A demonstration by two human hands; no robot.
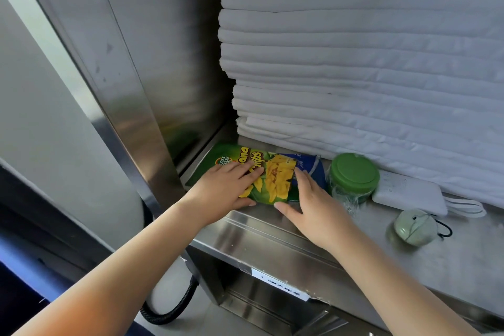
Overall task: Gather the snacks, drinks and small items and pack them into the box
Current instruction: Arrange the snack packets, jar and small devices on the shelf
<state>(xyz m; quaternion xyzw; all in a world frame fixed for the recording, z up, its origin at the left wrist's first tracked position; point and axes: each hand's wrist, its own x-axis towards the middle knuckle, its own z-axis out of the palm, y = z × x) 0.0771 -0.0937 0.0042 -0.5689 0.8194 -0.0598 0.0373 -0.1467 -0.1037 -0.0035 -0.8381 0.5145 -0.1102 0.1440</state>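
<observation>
While your left hand [226,185] and right hand [311,199] lay flat, fingers straight, on the banana chips bag [272,180] at the bench's [272,232] left end, nothing was gripped. Risks: the bag could slip or drag the blue packet [308,162], and your right hand could knock the green-lidded jar [353,174] beside it.
</observation>
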